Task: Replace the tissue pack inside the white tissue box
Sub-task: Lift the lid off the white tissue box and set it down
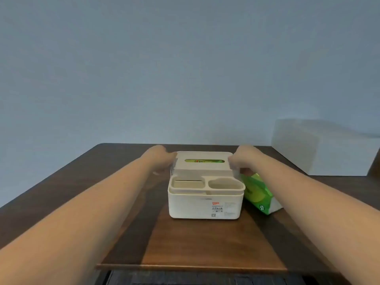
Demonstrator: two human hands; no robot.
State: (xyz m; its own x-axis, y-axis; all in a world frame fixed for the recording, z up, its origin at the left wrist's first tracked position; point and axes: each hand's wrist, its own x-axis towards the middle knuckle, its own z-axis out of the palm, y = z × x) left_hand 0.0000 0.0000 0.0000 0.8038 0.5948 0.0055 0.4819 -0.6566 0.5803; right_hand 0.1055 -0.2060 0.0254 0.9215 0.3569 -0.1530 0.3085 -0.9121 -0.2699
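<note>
The white tissue box stands in the middle of the dark wooden table, with two open compartments along its near side. Its lid covers the far part and sits slightly raised; green packaging shows through the lid's slot. My left hand grips the lid's left end and my right hand grips its right end. A green tissue pack lies tilted on the table, right of the box and under my right forearm.
A pale wall rises right behind the table's far edge. A whitish block stands at the back right beyond the table corner. A dark shape shows at the right edge of the view.
</note>
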